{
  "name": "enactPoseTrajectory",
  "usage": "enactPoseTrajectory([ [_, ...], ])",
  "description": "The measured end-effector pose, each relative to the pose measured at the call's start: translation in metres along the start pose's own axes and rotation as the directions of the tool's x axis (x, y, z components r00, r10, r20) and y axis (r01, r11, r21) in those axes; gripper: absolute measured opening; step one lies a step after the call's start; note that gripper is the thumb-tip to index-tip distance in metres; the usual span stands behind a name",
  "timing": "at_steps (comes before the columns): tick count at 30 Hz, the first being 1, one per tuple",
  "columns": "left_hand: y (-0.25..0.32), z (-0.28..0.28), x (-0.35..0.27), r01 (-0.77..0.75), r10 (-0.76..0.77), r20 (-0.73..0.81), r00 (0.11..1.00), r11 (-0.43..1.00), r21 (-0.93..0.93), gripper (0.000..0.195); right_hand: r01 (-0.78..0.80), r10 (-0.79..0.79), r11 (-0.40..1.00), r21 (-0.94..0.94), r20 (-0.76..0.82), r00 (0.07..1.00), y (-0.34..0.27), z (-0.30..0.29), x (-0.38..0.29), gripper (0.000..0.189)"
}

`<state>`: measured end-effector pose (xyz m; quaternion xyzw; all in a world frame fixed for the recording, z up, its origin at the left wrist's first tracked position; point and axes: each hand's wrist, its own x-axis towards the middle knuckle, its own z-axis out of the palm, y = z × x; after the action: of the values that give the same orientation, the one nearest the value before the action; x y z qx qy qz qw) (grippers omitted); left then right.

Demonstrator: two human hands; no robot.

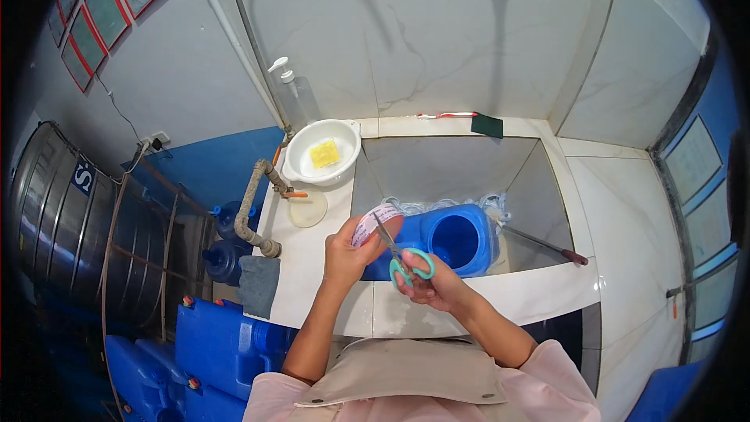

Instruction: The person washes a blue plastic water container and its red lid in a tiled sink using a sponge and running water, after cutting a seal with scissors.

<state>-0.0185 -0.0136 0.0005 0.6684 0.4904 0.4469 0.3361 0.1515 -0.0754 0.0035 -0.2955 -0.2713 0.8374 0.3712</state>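
My left hand holds a curved, pink-and-white printed piece, perhaps a roll of labels or tape, that bears writing. My right hand grips a pair of scissors by its turquoise handles. The blades point up and lie across the printed piece; whether they cut into it I cannot tell. Beneath both hands, a blue plastic water container lies in a grey tiled sink, its round mouth facing up. Part of the container is hidden behind my hands.
On the left ledge stand a white basin with a yellow sponge, a pump bottle and a pipe. A red-handled tool leans on the sink's right rim. Blue containers stand lower left.
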Motion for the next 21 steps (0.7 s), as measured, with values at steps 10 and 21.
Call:
enactPoseTrajectory([
  [10, -0.008, -0.006, 0.003, -0.028, 0.012, 0.102, 0.995, 0.987, 0.156, 0.027, 0.254, -0.652, 0.321, -0.912, -0.019, 0.758, -0.023, -0.011, 0.035, 0.026],
  [21, -0.007, -0.034, 0.010, 0.037, -0.078, 0.324, 0.943, 0.991, 0.132, 0.028, 0.265, -0.430, 0.201, -0.943, 0.158, 0.889, -0.055, 0.003, 0.056, 0.023],
])
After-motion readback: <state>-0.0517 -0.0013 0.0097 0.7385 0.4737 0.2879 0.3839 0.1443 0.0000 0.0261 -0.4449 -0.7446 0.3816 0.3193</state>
